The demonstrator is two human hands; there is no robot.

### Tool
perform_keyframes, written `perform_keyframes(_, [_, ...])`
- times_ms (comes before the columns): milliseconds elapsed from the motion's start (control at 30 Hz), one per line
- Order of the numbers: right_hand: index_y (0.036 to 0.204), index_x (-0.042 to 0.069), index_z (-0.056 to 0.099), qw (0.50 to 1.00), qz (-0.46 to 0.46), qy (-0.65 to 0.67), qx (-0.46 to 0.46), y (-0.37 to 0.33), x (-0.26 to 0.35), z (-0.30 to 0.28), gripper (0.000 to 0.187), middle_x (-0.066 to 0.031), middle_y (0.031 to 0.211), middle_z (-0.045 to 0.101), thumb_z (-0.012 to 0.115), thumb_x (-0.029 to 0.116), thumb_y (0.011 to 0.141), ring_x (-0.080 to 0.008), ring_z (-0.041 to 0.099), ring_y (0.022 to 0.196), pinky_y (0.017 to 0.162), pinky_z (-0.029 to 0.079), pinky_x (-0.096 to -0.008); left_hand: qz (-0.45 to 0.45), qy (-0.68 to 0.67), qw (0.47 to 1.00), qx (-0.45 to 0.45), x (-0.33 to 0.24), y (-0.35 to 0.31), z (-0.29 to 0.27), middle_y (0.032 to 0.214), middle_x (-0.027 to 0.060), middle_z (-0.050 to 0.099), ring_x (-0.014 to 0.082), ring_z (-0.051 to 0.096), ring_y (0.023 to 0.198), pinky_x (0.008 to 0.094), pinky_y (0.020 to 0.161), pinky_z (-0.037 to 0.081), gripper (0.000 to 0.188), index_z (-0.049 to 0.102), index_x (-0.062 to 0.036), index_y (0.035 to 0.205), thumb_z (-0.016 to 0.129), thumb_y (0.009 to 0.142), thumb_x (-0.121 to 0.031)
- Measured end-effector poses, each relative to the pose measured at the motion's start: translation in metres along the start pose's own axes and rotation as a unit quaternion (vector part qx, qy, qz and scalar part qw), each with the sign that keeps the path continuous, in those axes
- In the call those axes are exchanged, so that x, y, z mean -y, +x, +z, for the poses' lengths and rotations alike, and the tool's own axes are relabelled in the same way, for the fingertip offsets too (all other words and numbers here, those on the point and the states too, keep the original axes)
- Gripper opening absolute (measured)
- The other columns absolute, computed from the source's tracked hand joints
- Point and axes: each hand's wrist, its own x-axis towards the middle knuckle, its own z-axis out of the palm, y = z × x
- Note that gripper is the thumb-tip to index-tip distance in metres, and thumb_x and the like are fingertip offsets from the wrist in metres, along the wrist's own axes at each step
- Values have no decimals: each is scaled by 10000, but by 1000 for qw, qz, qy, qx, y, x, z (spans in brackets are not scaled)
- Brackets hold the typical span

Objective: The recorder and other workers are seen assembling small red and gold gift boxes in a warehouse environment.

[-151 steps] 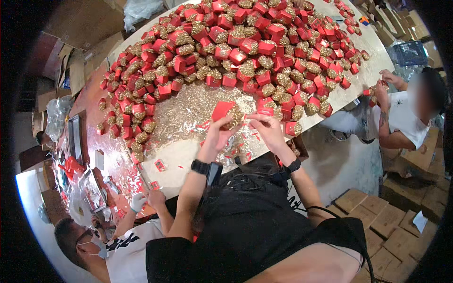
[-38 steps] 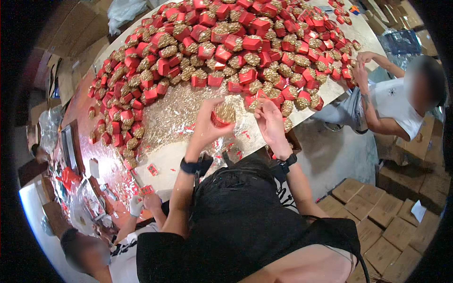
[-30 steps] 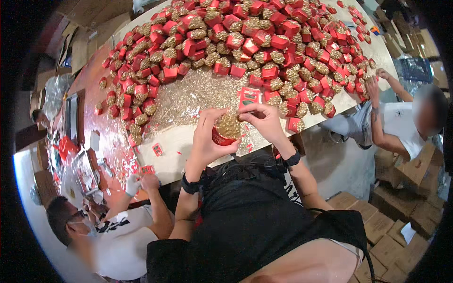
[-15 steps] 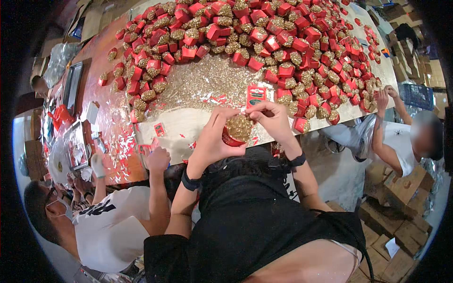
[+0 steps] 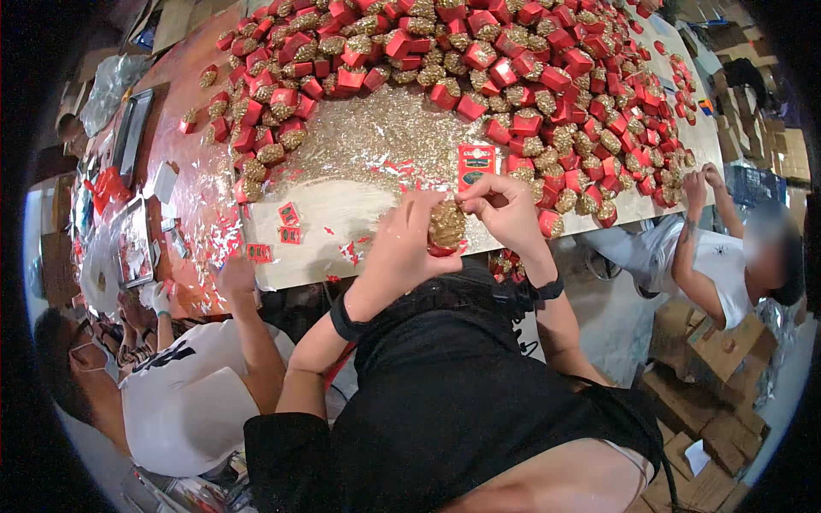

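Observation:
A gold, glittery, bumpy ornament with a red base rests in my left hand, its fingers and thumb curled round the side. Close to its upper edge, my right hand has thumb and forefinger pinched together; whatever sits between them is too small to make out. Just beyond my hands lies a red card with dark green panels, partly covered at its lower end by my right hand.
Red-and-gold ornaments pile up across the table. Smaller red cards and red-white scraps lie left of my hands. One co-worker sits at my left, another at my right. Cardboard covers the floor at right.
The left co-worker's hand has drawn left, away from the small cards, which show more fully. The ornament appears turned in my left hand, with less red showing; my right hand keeps its pinch.

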Motion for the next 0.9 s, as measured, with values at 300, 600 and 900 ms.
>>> perform_keyframes(300, [812, -29, 636, 987, -9, -122, -100, -22, -13, -16, 84, -76, 769, 633, 606, -49, 737, -116, 594, 701, 627, 469, -225, 28, -39, 998, 30, 28, 12, 9, 1103, 164, 488, 326, 487, 1030, 401, 892, 380, 630, 428, -11, 1139, 722, 638, -259])
perform_keyframes(600, [845, -13, 637, 808, 80, -366, -454, -172, -127, -124, 135, -101, 815, 632, 646, 91, 759, -178, 587, 692, 677, 465, -279, -450, 366, 797, -167, 290, -132, 1, 1087, 259, 503, 386, 477, 1022, 457, 835, 408, 668, 358, 54, 1188, 535, 803, -463])
perform_keyframes(900, [876, -9, 571, 888, 405, -217, 33, -135, -175, -108, 247, -43, 742, 564, 594, 229, 814, -172, 511, 613, 577, 418, -294, -318, 579, 748, 68, 313, -126, -5, 857, 127, 537, 253, 515, 859, 373, 716, 420, 165, 534, -24, 896, 490, 768, -118])
